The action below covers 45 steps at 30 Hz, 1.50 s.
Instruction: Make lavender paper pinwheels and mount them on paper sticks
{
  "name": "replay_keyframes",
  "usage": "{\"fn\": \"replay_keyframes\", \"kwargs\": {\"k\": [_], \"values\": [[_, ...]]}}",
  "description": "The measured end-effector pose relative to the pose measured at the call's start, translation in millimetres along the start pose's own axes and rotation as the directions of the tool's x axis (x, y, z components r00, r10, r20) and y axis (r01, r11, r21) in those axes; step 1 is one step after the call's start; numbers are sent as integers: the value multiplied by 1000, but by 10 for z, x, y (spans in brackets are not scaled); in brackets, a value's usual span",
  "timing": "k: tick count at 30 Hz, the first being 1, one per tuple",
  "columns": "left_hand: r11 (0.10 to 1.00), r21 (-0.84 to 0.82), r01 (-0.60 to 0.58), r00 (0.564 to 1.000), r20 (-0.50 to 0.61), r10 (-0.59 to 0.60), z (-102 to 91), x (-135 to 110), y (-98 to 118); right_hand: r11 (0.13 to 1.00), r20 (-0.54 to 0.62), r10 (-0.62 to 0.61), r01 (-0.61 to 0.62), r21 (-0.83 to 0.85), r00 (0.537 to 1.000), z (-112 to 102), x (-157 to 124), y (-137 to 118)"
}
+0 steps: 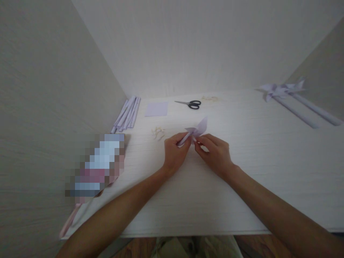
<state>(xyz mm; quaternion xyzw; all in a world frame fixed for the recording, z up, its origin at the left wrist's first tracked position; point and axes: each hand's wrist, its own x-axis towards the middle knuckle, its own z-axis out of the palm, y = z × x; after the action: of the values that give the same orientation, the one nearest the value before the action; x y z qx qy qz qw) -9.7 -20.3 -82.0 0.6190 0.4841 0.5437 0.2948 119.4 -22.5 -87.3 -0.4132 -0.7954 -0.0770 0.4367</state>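
A pale lilac paper pinwheel (201,127) is held up over the middle of the table. My left hand (175,150) is closed around a rolled paper stick (184,139) just below the pinwheel's blades. On the other side, my right hand (214,151) pinches at the pinwheel's lower part with thumb and fingertips. What exactly lies between those fingertips is too small to make out. Just left of my left hand lie several thin, pale strips (158,133). Scissors (191,104) with black handles rest beyond both hands.
Rolled paper sticks (127,114) are bunched at the left wall. A square paper sheet (156,109) lies near them. More pale strips (211,98) are beside the scissors. Finished-looking pinwheels (282,90) with sticks lie at the far right. A pixelated object (100,161) is at the left edge.
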Motion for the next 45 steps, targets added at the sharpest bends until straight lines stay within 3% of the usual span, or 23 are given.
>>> {"fn": "replay_keyframes", "kwargs": {"k": [4,8,22,28,33,37,45], "values": [[1000,-13,23,1000,-17,-23,19,-10,-13,987,44,-33,39,-153,998,-2,22,-11],[999,-12,43,999,-16,-44,32,-7,-15,976,96,9,12,-218,995,6,36,-29],[999,2,41,999,18,-41,49,-6,-18,964,254,181,-119,-239,950,40,26,-9],[1000,4,27,999,39,-27,36,-13,-15,970,339,241,-213,-119,909,57,33,13],[999,20,41,999,-3,-41,23,5,-8,963,266,270,-265,-53,925,39,45,15],[999,14,48,999,-3,-48,26,8,-22,975,179,223,-223,-21,958,16,44,-3],[999,24,38,999,-1,-38,30,-7,-17,979,157,179,-160,-130,971,-3,51,-37]]}}
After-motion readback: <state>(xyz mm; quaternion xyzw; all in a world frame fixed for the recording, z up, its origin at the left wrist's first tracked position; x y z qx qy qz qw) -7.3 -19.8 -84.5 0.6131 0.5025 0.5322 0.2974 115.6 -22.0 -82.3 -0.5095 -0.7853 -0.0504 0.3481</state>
